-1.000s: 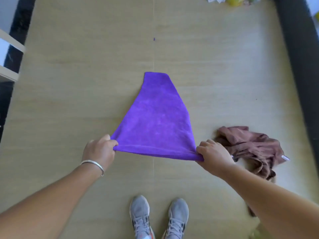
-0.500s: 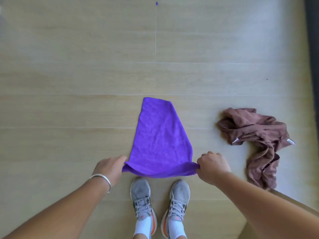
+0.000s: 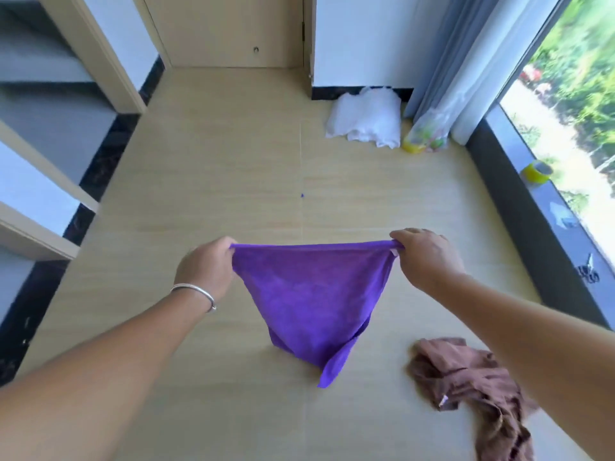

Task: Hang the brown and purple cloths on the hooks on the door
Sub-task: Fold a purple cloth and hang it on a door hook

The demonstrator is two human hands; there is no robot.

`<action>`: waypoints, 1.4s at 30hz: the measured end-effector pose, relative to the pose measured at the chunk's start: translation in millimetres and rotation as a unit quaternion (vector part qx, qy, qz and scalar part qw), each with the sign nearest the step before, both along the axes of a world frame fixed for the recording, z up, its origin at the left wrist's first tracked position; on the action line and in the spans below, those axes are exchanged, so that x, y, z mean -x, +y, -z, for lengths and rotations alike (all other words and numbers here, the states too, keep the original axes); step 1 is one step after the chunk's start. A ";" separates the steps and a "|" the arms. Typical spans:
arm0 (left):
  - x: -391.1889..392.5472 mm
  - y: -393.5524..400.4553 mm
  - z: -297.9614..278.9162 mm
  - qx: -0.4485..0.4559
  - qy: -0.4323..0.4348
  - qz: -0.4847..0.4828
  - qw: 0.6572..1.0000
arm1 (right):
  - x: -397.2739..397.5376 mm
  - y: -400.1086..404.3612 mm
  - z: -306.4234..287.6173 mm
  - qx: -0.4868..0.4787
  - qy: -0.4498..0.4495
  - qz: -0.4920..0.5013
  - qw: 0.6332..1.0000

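- Nearest, at five o'clock on the pale wood-look floor, the crumpled brown fabric cloth lies loose, touched by neither hand.
- Between the hands the soft purple microfibre cloth hangs clear of the floor; the left hand pinches its nine o'clock corner and the right hand pinches the three o'clock corner, top hem pulled taut, the lower corners drooping to a point.
- To do this step well, I judge it best to hold the hem level and find a firm edge or loop for a hook.
- Farthest, at twelve o'clock, stands the light wooden door; no hooks show, so they presumably sit higher up.
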State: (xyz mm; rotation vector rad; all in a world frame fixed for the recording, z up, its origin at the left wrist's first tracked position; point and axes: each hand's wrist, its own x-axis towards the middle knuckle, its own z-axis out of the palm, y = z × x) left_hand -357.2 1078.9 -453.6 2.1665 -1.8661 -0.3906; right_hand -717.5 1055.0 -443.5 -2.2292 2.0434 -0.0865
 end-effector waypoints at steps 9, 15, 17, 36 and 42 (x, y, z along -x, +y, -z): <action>-24.1 2.7 -57.6 0.214 0.088 0.009 0.973 | -13.3 -2.7 -57.3 0.192 -0.082 -0.028 0.978; -46.3 89.1 23.7 0.112 0.018 0.093 0.989 | -0.3 85.5 41.1 0.083 -0.084 -0.088 0.989; -47.6 128.3 57.1 0.065 0.017 0.118 0.991 | 6.3 126.1 79.2 0.038 -0.079 -0.121 0.989; -21.9 302.6 325.5 -0.272 0.006 0.042 0.961 | 11.8 301.3 339.5 -0.340 -0.045 0.047 0.938; -21.0 202.7 393.9 -0.223 0.144 -0.119 0.957 | 1.1 207.2 402.7 -0.303 -0.169 0.220 0.912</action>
